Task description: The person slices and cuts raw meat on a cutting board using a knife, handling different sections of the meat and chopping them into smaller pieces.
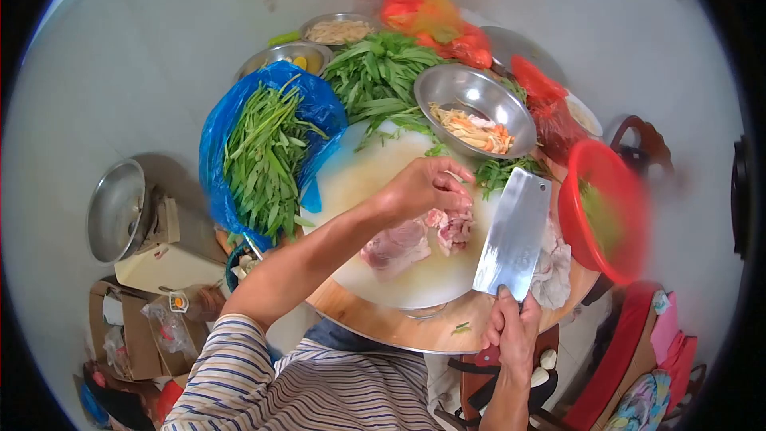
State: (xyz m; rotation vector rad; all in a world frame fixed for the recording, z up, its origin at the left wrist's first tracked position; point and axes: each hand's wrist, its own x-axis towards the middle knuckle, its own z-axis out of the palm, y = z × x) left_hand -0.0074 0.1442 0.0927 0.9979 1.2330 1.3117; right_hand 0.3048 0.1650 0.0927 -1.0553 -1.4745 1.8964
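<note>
On the white round cutting board [363, 172] lie a large piece of raw meat [396, 248] and several small cut pieces [455, 230] beside its right end. My left hand [435, 186] is just above the cut pieces, its fingers curled together; whether something small is between them is hidden. In my right hand [511, 325] is the handle of a cleaver [515, 231], its broad blade pointing away from me over the board's right edge. A crumpled whitish cloth [552, 271] lies right of the blade.
Behind the board are leafy greens [379, 72] and a metal bowl [479, 92] with shredded food. A blue bag [219, 140] of greens stands left, a red basin [586, 231] right. Red plastic bags [550, 124], more bowls and a lidded jar [365, 0] sit farther back.
</note>
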